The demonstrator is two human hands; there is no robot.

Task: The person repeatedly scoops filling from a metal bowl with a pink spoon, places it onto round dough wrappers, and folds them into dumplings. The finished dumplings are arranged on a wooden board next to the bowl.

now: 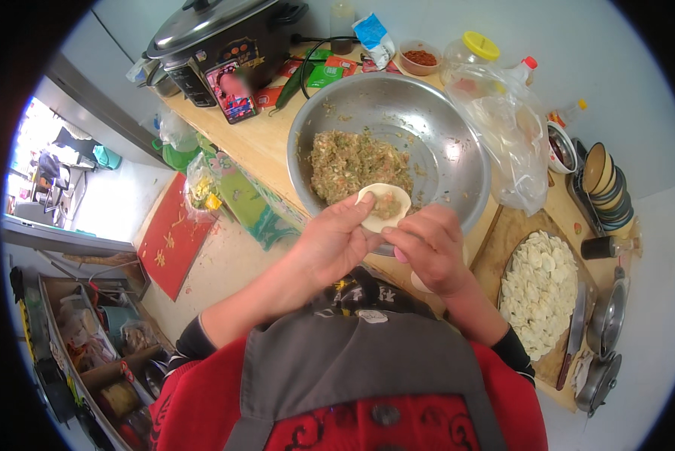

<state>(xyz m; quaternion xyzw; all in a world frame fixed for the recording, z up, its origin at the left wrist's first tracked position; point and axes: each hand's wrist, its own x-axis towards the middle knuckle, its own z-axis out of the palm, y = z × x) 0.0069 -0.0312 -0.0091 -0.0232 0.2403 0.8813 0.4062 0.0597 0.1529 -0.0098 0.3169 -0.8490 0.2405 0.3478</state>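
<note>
My left hand (334, 239) holds a round dough wrapper (378, 224) with a dab of minced filling (388, 206) in its middle, the thumb over its left edge. My right hand (432, 248) pinches the wrapper's lower right edge between its fingertips. A small pink thing (400, 255) shows below the right fingers; what it is cannot be made out. Both hands are over the near rim of a large steel bowl (450, 129). Chopped filling (354, 163) is heaped on the bowl's left side. Partly hidden by my right arm are pale wrappers (420, 283) at the table edge.
Right of me, a wooden board (487, 239) carries a tray of finished dumplings (540, 293) and a kitchen knife (574, 332). A plastic bag (501, 141) overhangs the bowl's right rim. A phone (231, 93) leans against a black electric cooker (247, 45). Stacked bowls (608, 191) stand far right.
</note>
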